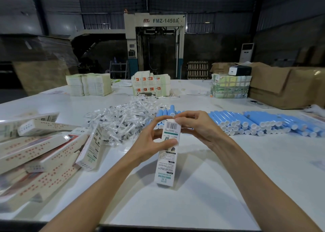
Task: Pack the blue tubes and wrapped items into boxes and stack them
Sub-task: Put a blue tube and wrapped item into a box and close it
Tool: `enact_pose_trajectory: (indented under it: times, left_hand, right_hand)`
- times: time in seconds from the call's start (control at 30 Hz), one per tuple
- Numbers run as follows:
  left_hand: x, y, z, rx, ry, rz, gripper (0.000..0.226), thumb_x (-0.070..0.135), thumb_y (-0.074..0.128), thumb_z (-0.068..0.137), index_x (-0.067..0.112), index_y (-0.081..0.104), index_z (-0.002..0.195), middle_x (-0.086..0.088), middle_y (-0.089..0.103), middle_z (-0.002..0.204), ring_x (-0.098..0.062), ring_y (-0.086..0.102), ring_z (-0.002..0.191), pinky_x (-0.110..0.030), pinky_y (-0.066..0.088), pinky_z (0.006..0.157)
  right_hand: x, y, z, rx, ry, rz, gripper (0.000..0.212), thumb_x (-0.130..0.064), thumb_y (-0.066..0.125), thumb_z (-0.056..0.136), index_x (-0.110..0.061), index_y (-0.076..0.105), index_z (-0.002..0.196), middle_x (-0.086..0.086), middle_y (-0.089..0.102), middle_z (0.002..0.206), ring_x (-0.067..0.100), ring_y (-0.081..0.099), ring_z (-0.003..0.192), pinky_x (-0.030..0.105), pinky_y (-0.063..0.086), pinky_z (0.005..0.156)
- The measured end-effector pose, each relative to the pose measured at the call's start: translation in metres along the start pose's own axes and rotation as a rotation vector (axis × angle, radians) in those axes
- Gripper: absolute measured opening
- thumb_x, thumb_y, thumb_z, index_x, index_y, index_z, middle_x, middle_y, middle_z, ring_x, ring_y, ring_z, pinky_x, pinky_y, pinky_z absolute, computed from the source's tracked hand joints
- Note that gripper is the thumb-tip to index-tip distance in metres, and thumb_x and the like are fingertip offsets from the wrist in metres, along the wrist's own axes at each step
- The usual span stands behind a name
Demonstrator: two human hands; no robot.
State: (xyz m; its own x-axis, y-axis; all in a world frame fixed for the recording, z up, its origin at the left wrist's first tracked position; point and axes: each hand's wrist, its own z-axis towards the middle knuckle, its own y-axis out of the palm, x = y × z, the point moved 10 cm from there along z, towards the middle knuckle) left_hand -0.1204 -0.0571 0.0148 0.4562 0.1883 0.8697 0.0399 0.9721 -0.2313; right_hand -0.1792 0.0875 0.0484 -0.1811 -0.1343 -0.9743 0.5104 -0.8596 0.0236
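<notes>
A long white printed box [166, 163] stands tilted over the table's middle, barcode end up. My left hand [154, 140] grips its upper part, thumb across the front. My right hand [195, 126] pinches the flap at the box's top end. Behind the hands lies a pile of clear wrapped items [121, 119]. Rows of blue tubes [260, 122] with white caps lie stacked to the right, and a few more blue tubes [167, 111] show just behind my fingers.
A heap of filled boxes [40, 152] lies at the left on the white table [228, 187]. Flat carton stacks [89, 86], [151, 83] and a strapped bundle [230, 86] stand at the back. Brown cardboard cartons [284, 86] sit at the right rear.
</notes>
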Motion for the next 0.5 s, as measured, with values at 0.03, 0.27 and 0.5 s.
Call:
enact_pose_trajectory:
  times: [0.03, 0.27, 0.5]
  left_hand:
    - [-0.001, 0.002, 0.000, -0.010, -0.003, 0.004, 0.077, 0.032, 0.091, 0.085, 0.046, 0.049, 0.149, -0.002, 0.080, 0.119, -0.020, 0.076, 0.112, -0.036, 0.065, 0.083]
    - [-0.004, 0.003, 0.002, -0.034, -0.002, 0.060, 0.086, 0.038, 0.092, 0.085, 0.047, 0.038, 0.152, -0.004, 0.082, 0.113, -0.023, 0.077, 0.108, -0.048, 0.066, 0.089]
    - [-0.010, -0.008, 0.005, 0.072, 0.008, 0.002, 0.072, 0.031, 0.091, 0.087, 0.034, 0.043, 0.141, -0.010, 0.082, 0.107, -0.030, 0.079, 0.097, -0.044, 0.067, 0.080]
  right_hand:
    - [0.001, -0.002, 0.001, 0.009, 0.009, -0.007, 0.013, -0.003, 0.077, 0.091, 0.006, 0.075, 0.099, 0.022, 0.078, 0.104, 0.033, 0.077, 0.101, 0.037, 0.063, 0.082]
    - [-0.004, 0.001, 0.006, 0.014, 0.021, -0.114, 0.010, -0.005, 0.081, 0.086, 0.001, 0.078, 0.093, 0.020, 0.079, 0.096, 0.032, 0.079, 0.094, 0.034, 0.064, 0.079]
    - [0.005, 0.021, 0.001, -0.029, -0.113, -0.007, 0.019, -0.017, 0.075, 0.096, -0.008, 0.079, 0.112, 0.013, 0.078, 0.109, 0.028, 0.075, 0.105, 0.035, 0.062, 0.090]
